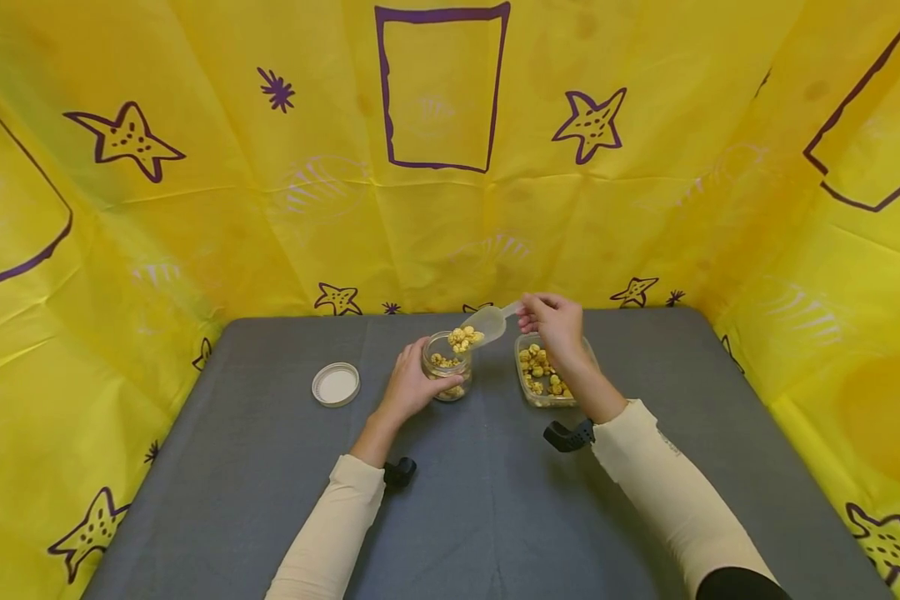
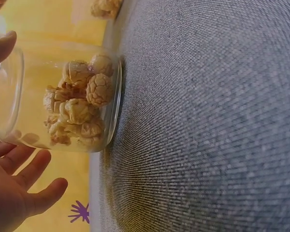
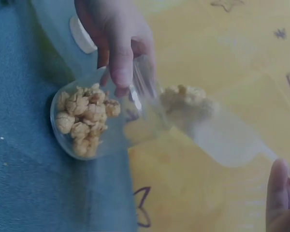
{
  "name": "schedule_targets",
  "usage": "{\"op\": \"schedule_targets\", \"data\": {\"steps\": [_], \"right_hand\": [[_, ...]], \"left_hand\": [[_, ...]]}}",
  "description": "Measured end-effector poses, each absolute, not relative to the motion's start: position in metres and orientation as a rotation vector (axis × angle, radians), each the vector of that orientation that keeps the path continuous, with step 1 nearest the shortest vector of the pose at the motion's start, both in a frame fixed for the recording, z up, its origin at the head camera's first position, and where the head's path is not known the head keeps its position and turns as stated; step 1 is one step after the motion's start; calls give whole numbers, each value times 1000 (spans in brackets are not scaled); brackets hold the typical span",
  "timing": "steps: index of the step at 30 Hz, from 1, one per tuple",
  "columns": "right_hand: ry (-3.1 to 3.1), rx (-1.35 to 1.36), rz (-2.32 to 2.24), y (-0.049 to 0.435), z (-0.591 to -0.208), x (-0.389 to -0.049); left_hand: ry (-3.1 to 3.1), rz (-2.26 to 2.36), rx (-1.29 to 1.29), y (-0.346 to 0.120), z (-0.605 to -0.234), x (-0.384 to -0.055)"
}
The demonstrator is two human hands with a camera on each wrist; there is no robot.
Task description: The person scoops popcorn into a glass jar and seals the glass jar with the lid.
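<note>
In the head view my left hand [image 1: 411, 382] holds a clear jar [image 2: 33, 82] at its neck, thumb on one side and fingers on the other. Caramel popcorn [image 3: 89, 113] fills the jar's lower part, and the jar stands upright on the table. My right hand [image 1: 557, 329] pinches the handle of a translucent scoop [image 1: 491, 325] from above. The scoop tilts down to the left, its tip over the jar's mouth, with a clump of popcorn [image 1: 465, 338] at its front end. Below the right hand sits a clear plastic container [image 1: 549, 402] with more popcorn inside.
A round white lid [image 1: 336, 385] lies to the left of the jar on the grey tablecloth [image 1: 457, 517]. Yellow cloth walls [image 1: 450, 225] with purple drawings stand behind the table and at both sides.
</note>
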State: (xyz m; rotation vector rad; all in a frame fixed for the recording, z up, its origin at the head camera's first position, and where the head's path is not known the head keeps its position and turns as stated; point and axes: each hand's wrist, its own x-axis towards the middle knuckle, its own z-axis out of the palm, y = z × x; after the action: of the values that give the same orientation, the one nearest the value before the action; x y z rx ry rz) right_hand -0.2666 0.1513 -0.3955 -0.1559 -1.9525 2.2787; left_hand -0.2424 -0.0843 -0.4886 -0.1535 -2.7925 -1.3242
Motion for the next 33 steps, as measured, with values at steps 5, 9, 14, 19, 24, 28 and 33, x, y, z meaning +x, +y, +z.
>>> {"op": "schedule_targets", "data": {"steps": [5,9,14,19,24,28,33], "right_hand": [[-2110,65,2023,136,-388,-266],[-2195,177,1840,127,-388,-264],[-2262,280,1667,121,-391,-260],[-2261,276,1697,121,-392,-261],[-2243,171,1837,128,-391,-262],[-2183,118,1944,136,-395,-262],[-2132,74,2040,144,-397,-261]], "left_hand": [[-2794,-1334,-151,-85,-489,-244],[-2790,-1342,-148,-85,-490,-244],[-2792,-1347,-152,-86,-490,-244],[-2785,-1340,-172,-86,-489,-243],[-2780,-1340,-169,-86,-489,-243],[-2779,-1338,-152,-85,-488,-241],[-2764,-1322,-142,-84,-489,-241]]}}
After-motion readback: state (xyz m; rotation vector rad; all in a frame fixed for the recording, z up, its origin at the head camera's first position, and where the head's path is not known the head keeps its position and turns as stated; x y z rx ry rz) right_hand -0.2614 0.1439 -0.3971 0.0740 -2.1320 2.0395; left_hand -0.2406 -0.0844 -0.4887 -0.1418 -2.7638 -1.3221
